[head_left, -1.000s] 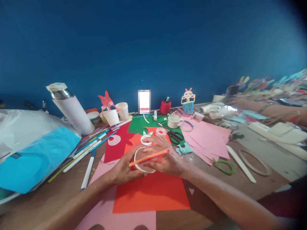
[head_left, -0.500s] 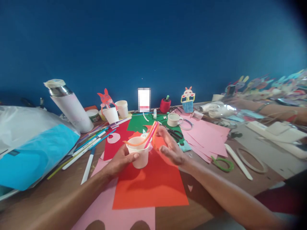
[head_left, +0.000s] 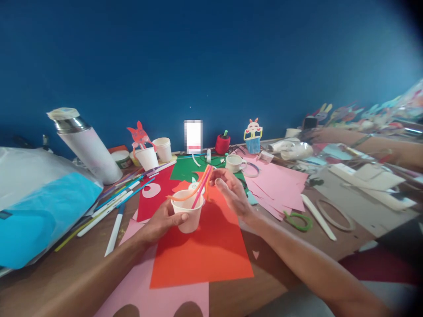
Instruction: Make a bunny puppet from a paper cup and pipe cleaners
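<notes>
My left hand (head_left: 165, 222) grips a white paper cup (head_left: 187, 215) by its side, thumb on the front. Orange and pink pipe cleaners (head_left: 204, 182) stick up out of the cup; one orange end bends over the left rim, another hangs outside on the right. Close beside them is my right hand (head_left: 233, 191), fingers loosely curled and thumb apart; whether a fingertip touches the orange one I cannot tell. Beneath the cup lies an orange-red paper sheet (head_left: 205, 259). A paper cutout with a drawn eye (head_left: 194, 187) shows behind the cup.
Markers (head_left: 115, 229) and a flask (head_left: 89, 149) are at left, by a plastic bag (head_left: 42, 207). Behind stand a cup with a red paper figure (head_left: 147, 158) and a mug (head_left: 234, 163). Pink sheets (head_left: 280, 180) and a green pipe cleaner (head_left: 299, 222) lie right, near another person's arm (head_left: 376, 147).
The view has shifted slightly right. My right hand's fingers have curled in and its thumb has risen toward them. My left hand still holds the cup.
</notes>
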`<state>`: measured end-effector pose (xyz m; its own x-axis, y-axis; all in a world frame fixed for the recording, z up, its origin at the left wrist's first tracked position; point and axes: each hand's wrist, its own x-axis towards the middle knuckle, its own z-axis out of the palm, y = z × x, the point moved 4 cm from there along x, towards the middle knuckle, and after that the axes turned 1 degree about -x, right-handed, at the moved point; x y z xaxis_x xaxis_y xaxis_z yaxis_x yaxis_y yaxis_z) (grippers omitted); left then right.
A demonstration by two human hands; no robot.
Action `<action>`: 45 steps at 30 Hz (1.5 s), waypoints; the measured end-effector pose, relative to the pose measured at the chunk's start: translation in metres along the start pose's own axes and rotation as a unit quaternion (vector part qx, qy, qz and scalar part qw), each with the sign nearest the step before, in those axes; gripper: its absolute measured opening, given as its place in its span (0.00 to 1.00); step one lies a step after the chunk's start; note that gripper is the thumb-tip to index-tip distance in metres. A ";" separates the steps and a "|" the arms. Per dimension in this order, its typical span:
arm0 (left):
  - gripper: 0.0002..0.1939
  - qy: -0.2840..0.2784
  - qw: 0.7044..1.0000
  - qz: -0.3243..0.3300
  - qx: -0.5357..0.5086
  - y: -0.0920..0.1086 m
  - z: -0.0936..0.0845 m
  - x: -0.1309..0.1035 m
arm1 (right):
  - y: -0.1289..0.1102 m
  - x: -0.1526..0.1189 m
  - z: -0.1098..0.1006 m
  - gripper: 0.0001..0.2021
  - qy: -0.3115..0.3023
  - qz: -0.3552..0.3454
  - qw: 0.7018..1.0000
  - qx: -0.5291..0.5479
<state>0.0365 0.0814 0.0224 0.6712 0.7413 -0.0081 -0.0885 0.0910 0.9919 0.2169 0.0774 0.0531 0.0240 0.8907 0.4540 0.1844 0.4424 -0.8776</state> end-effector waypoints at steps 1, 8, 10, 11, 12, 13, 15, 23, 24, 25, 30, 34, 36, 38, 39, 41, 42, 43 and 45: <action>0.27 -0.001 1.000 -0.004 0.001 -0.001 -0.001 0.000 | -0.001 0.001 -0.003 0.11 0.019 -0.014 1.000 -0.015; 0.28 -0.001 1.000 -0.011 -0.008 0.000 0.001 0.001 | -0.019 -0.005 -0.006 0.20 0.043 -0.299 0.857 -0.417; 0.28 -0.004 1.000 -0.012 -0.008 0.000 0.003 0.000 | -0.018 -0.006 -0.001 0.20 0.021 -0.332 0.813 -0.478; 0.28 -0.005 1.000 -0.015 -0.005 0.001 0.003 -0.001 | -0.017 -0.006 0.000 0.19 0.018 -0.339 0.802 -0.491; 0.29 -0.007 1.000 -0.019 0.000 0.001 0.004 -0.002 | -0.015 -0.005 0.001 0.18 0.016 -0.342 0.797 -0.497; 0.28 -0.007 1.000 -0.025 0.005 0.000 0.004 -0.003 | -0.013 -0.003 0.000 0.16 0.015 -0.342 0.797 -0.497; 0.28 -0.003 0.999 -0.035 0.014 0.000 0.002 -0.005 | -0.008 0.002 -0.004 0.14 0.010 -0.325 0.809 -0.490; 0.31 0.024 0.997 -0.019 0.065 0.003 -0.002 -0.005 | 0.015 0.016 -0.020 0.08 0.059 -0.045 0.991 -0.114; 0.31 0.029 0.997 -0.018 0.073 0.003 -0.003 -0.004 | 0.016 0.014 -0.017 0.08 0.045 -0.002 0.997 -0.056; 0.31 0.033 0.996 -0.016 0.079 0.002 -0.003 -0.003 | 0.015 0.012 -0.012 0.08 0.025 0.034 0.999 -0.010; 0.31 0.034 0.995 -0.004 0.090 -0.001 -0.003 -0.002 | 0.004 0.001 0.003 0.07 -0.039 0.106 0.989 0.099; 0.30 0.016 0.994 -0.010 0.104 0.000 0.001 -0.001 | -0.003 -0.002 0.008 0.06 -0.079 0.081 0.989 0.093; 0.31 0.016 0.992 -0.006 0.124 0.000 0.002 -0.001 | -0.006 -0.003 0.009 0.07 -0.094 0.067 0.992 0.060; 0.32 0.019 0.988 0.006 0.155 0.001 0.002 -0.002 | -0.010 -0.005 0.010 0.09 -0.111 0.049 0.992 0.025; 0.33 0.019 0.985 0.016 0.171 0.001 0.002 -0.003 | -0.012 -0.006 0.010 0.09 -0.120 0.037 0.992 0.008; 0.34 0.019 0.979 0.037 0.202 0.000 0.003 -0.005 | -0.017 -0.009 0.011 0.08 -0.138 0.007 0.990 -0.022; 0.34 0.019 0.975 0.042 0.217 0.000 0.003 -0.006 | -0.020 -0.011 0.012 0.08 -0.146 -0.008 0.989 -0.036; 0.34 0.019 0.972 0.046 0.232 0.000 0.004 -0.007 | -0.021 -0.012 0.012 0.08 -0.154 -0.018 0.987 -0.050; 0.35 0.014 0.965 0.053 0.258 0.000 0.007 -0.008 | -0.023 -0.015 0.013 0.07 -0.163 -0.033 0.983 -0.072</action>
<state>0.0360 0.0710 0.0236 0.6576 0.7467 0.0997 0.2281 -0.3234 0.9184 0.1996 0.0557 0.0644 -0.3049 0.8575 0.4144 0.3136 0.5012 -0.8065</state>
